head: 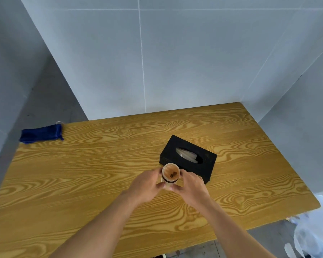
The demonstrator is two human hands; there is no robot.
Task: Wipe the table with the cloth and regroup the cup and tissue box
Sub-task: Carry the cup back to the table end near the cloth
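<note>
A small light cup (170, 173) with a dark band stands near the middle of the wood-grain table (93, 164). My left hand (146, 185) grips its left side and my right hand (193, 187) grips its right side. Just behind and to the right of the cup lies a black tissue box (189, 158) with white tissue showing in its oval slot. The cup almost touches the box's near corner. A dark blue cloth (40, 134) lies folded at the table's far left corner.
Grey tiled walls close in behind the table and along its right side. The floor drops away past the left edge. A white plastic bag (314, 229) sits on the floor beyond the table's near right corner.
</note>
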